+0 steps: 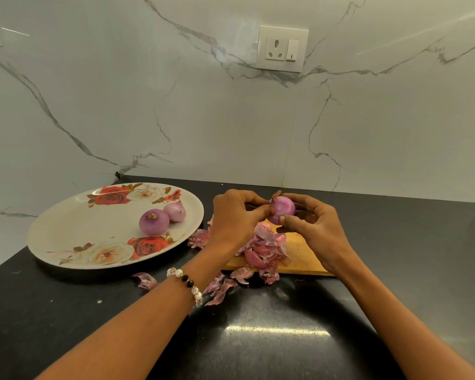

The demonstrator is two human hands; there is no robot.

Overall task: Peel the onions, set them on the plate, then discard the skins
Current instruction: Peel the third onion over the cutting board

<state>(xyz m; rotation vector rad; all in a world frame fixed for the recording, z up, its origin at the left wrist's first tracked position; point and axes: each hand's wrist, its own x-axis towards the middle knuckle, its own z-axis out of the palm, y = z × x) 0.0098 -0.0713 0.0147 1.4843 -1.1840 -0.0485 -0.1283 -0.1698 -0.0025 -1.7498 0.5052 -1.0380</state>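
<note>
Third onion being peeled above the board, two already on the plate.

Nearest, loose skins lie scattered on the dark counter, with a bigger heap on the wooden board, likely dropped there so they can be gathered in one go. Above the heap, the left hand and right hand both grip the onion with curled fingertips, the left seemingly pinching a strip at its top. Further left, two peeled onions sit on the flowered plate.
</note>
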